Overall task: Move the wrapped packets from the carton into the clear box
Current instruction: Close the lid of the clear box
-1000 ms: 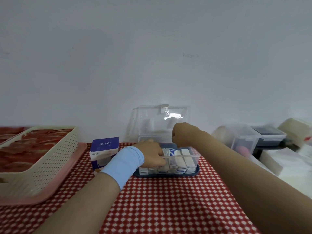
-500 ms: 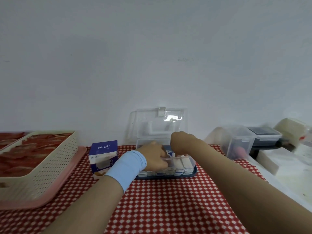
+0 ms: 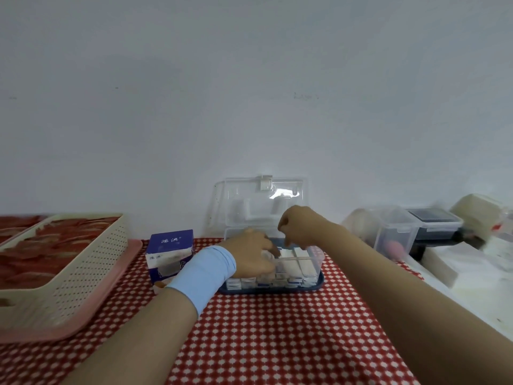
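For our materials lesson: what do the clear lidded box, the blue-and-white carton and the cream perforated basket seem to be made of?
Clear lidded box: probably hard glossy plastic; see-through walls, glare on its lid.
Blue-and-white carton: likely matte printed cardboard; flat faces, sharp edges.
Cream perforated basket: seemingly moulded matte plastic; even rows of holes.

Both forearms reach forward and meet near the middle. The left hand (image 3: pixel 251 258) lies low, back up, with its fingers curled toward the right. A light-blue band (image 3: pixel 204 270) wraps its wrist. The right hand (image 3: pixel 301 227) hangs higher, wrist bent, knuckles up, fingers curled downward. Whether either hand grips anything is unclear.
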Demonstrator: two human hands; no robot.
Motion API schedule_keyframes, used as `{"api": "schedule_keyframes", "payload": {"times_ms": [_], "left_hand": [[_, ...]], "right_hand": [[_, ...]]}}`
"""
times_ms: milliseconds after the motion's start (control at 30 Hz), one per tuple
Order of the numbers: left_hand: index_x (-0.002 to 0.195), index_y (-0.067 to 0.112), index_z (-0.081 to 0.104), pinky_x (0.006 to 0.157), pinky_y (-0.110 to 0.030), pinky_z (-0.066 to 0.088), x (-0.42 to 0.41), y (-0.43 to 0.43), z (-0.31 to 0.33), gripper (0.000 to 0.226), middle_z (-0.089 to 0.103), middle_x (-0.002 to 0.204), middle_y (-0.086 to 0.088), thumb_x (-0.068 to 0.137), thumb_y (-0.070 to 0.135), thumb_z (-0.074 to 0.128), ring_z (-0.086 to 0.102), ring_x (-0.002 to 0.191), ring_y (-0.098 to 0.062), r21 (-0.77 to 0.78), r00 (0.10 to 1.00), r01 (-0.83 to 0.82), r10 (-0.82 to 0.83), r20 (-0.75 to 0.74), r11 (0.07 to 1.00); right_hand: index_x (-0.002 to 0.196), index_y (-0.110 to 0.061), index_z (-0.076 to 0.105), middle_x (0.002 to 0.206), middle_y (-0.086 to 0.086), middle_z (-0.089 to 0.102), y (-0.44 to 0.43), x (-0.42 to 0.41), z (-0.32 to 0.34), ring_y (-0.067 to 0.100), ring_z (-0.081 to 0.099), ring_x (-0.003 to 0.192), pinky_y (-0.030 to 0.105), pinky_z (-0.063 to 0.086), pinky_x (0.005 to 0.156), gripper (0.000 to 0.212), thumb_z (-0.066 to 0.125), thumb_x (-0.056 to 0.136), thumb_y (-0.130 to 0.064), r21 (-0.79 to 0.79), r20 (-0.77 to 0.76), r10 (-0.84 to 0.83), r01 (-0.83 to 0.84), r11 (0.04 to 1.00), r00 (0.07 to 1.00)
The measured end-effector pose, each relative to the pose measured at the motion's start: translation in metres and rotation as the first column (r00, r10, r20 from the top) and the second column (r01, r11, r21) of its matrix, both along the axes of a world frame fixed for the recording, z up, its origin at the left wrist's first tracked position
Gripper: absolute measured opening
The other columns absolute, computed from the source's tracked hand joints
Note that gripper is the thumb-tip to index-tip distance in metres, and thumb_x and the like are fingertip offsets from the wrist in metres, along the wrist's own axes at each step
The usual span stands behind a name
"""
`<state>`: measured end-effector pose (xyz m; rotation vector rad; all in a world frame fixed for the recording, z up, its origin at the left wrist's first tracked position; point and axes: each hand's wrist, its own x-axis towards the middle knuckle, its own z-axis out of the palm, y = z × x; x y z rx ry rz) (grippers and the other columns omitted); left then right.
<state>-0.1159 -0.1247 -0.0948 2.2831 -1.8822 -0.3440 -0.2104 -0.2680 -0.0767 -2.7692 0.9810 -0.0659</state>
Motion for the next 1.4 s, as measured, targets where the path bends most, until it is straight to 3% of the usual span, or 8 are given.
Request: {"api": "schedule_keyframes", "payload": {"times_ms": [133, 333, 533, 600, 767, 1000, 1167, 1400], "left_hand": [[0.129, 0.027, 0.06, 0.101, -0.03, 0.039, 0.021, 0.01, 0.02, 0.037, 0.054, 0.128, 0.006, 0.092, 0.027, 0.055, 0.048, 0.12, -0.013, -0.257, 0.99, -0.119, 0.096, -0.098, 0.959], [0.134, 0.014, 0.048, 0.088, -0.028, 0.039, 0.043, 0.014, 0.03, 0.041, 0.043, 0.137, -0.009, 0.094, 0.02, 0.052, 0.054, 0.111, -0.024, -0.398, 0.82, -0.57, 0.47, -0.326, 0.718], [0.154, 0.009, 0.014, 0.079, -0.027, 0.039, 0.049, 0.002, 0.03, 0.07, 0.048, 0.134, -0.008, 0.095, 0.012, 0.051, 0.055, 0.113, -0.026, -0.205, 0.673, -0.696, 0.525, -0.52, 0.689], [0.157, 0.015, 0.01, 0.086, -0.023, 0.036, 0.052, 0.001, 0.031, 0.073, 0.049, 0.14, -0.005, 0.097, 0.016, 0.053, 0.053, 0.12, -0.025, -0.208, 0.654, -0.67, 0.436, -0.618, 0.712], [0.156, 0.026, 0.012, 0.103, -0.037, 0.043, 0.051, 0.002, 0.031, 0.072, 0.039, 0.153, -0.007, 0.098, 0.023, 0.055, 0.049, 0.127, -0.027, -0.302, 0.661, -0.651, 0.324, -0.676, 0.697], [0.132, 0.028, 0.053, 0.096, -0.025, 0.035, 0.035, 0.029, 0.031, 0.037, 0.047, 0.133, 0.009, 0.096, 0.036, 0.057, 0.047, 0.122, -0.011, -0.523, 0.891, -0.406, 0.195, -0.411, 0.75], [0.141, 0.028, 0.049, 0.108, -0.027, 0.032, 0.028, 0.045, 0.011, 0.053, 0.049, 0.14, 0.009, 0.091, 0.04, 0.065, 0.041, 0.128, -0.012, -0.403, 0.984, -0.178, 0.167, -0.062, 0.898], [0.138, 0.032, 0.048, 0.107, -0.033, 0.037, 0.021, 0.05, 0.001, 0.053, 0.047, 0.139, 0.008, 0.089, 0.04, 0.067, 0.039, 0.129, -0.014, -0.367, 0.983, -0.155, 0.18, 0.034, 0.917]], "right_hand": [[0.102, -0.018, 0.072, 0.096, 0.001, 0.076, -0.013, -0.027, 0.028, 0.012, 0.063, 0.062, 0.032, 0.057, 0.067, 0.021, 0.051, 0.096, -0.014, 0.109, 0.378, -0.141, 0.107, 0.988, 0.915], [0.15, -0.014, 0.029, 0.139, 0.015, 0.054, -0.022, -0.04, 0.015, 0.03, 0.061, 0.114, 0.034, 0.051, 0.089, 0.061, 0.056, 0.096, -0.01, 0.221, 0.379, -0.276, 0.203, 0.954, 0.883], [0.158, -0.025, 0.008, 0.114, 0.02, 0.062, -0.022, -0.023, 0.011, 0.032, 0.066, 0.096, 0.04, 0.056, 0.086, 0.085, 0.059, 0.094, 0.0, 0.496, 0.543, -0.379, 0.078, 0.865, 0.749], [0.157, -0.03, 0.012, 0.094, 0.017, 0.058, -0.027, -0.024, 0.011, 0.024, 0.059, 0.072, 0.035, 0.053, 0.067, 0.083, 0.058, 0.094, -0.001, 0.479, 0.581, -0.356, 0.046, 0.877, 0.732], [0.139, -0.028, 0.044, 0.097, 0.013, 0.067, -0.034, -0.028, 0.011, 0.018, 0.055, 0.063, 0.029, 0.049, 0.057, 0.053, 0.061, 0.094, -0.006, 0.465, 0.619, -0.335, 0.013, 0.885, 0.71], [0.11, -0.022, 0.061, 0.11, -0.002, 0.065, -0.026, -0.054, 0.008, 0.014, 0.059, 0.088, 0.027, 0.047, 0.077, 0.017, 0.062, 0.094, -0.017, 0.179, 0.591, -0.116, 0.011, 0.984, 0.799], [0.125, -0.037, 0.059, 0.129, -0.012, 0.055, -0.004, -0.084, 0.002, 0.012, 0.053, 0.119, 0.027, 0.044, 0.099, 0.048, 0.074, 0.084, -0.015, 0.158, 0.393, 0.031, -0.101, 0.982, 0.919], [0.145, -0.029, 0.047, 0.153, -0.005, 0.04, 0.021, -0.089, 0.004, 0.017, 0.04, 0.138, 0.034, 0.033, 0.115, 0.065, 0.074, 0.086, -0.026, 0.063, 0.196, 0.058, -0.072, 0.995, 0.979]]}}
